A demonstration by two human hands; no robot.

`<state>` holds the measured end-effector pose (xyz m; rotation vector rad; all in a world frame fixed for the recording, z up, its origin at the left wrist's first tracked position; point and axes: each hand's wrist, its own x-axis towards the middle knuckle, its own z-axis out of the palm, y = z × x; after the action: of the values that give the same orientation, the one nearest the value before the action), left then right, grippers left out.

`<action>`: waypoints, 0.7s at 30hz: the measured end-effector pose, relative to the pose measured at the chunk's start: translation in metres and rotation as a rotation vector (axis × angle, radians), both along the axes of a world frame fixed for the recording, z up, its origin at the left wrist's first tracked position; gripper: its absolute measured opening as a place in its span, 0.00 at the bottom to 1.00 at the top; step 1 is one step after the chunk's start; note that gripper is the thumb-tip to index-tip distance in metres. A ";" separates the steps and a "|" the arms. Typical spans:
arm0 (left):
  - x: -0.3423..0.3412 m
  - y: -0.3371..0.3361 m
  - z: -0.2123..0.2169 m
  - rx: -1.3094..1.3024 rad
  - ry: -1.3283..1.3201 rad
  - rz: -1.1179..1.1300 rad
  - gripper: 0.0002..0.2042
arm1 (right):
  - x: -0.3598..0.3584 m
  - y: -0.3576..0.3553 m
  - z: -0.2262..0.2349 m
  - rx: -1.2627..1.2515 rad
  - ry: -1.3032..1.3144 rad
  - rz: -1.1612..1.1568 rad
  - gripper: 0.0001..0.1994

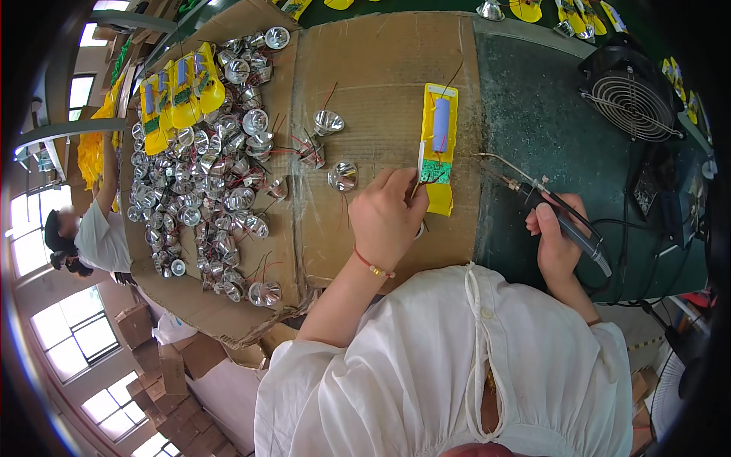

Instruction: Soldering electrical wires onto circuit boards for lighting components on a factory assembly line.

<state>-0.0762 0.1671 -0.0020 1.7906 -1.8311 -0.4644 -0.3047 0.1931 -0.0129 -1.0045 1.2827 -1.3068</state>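
Left hand [387, 217] is apparently pinching wires [435, 179] at the green board [435, 169]; right fingers are gripping the soldering iron [585, 241]. The yellow shell [441, 201], lying on cardboard [384, 65] between them, is probably handling light, stiff; rims suit holding.

Bright white light shines in through the windows [74, 324] on your left, so white that you can't see out. The shiny cups [255, 122] sparkle, and your left hand [386, 215] and right hand [560, 234] look clear. Near the rim, straight lines bend, the corners go black, and a small blur covers part of the far person [103, 242].
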 end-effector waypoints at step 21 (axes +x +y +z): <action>0.298 0.015 0.160 0.080 -0.438 0.638 0.11 | -0.002 0.001 -0.022 -0.062 0.023 -0.073 0.07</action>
<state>0.2215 0.1816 0.1578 2.5339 -1.3707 0.1126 -0.3071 0.1939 -0.0347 -1.0270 1.3137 -1.4015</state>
